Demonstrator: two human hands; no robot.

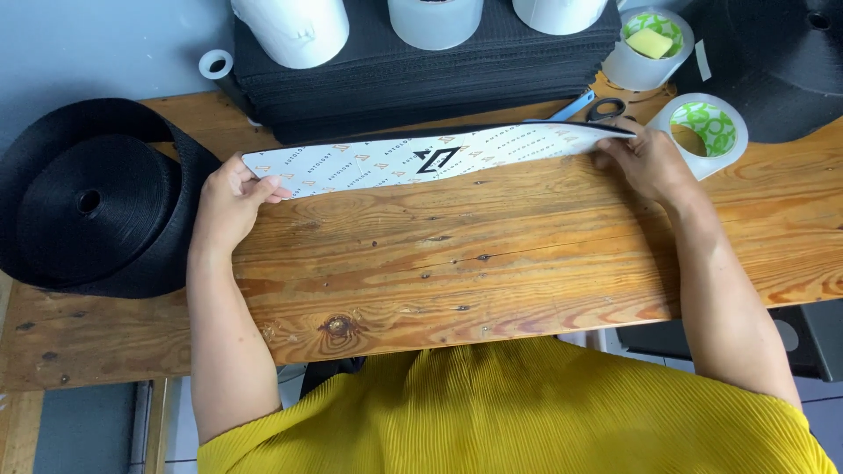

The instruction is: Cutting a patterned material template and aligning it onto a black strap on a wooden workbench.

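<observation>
Yellow ribbed top (518,412) closest, filling the bottom edge, both bare forearms reaching out over a worn wooden table (457,281). Left hand (230,206) gripping the left end of a long white printed sheet (421,156), thumb on top, fingers curled under the edge and pinching it. Right hand (645,162) clamped on the sheet's right end, fingers bent together over the edge; thumb hidden, so exact grip there hard to tell. Sheet stretched sideways between the two hands, tilted up off the table along its far side, dotted with small pale marks and one dark emblem near the middle.

Just left of the left hand, touching the table's corner: big roll of black webbing (92,204). Behind the sheet: stack of black sheets (421,66), with white rolls (294,28) standing on top. Near the right hand: tape roll with a green-patterned core (709,127), blue-handled scissors (590,109), and farther back a second tape roll (648,44), possibly with a yellow sponge inside.
</observation>
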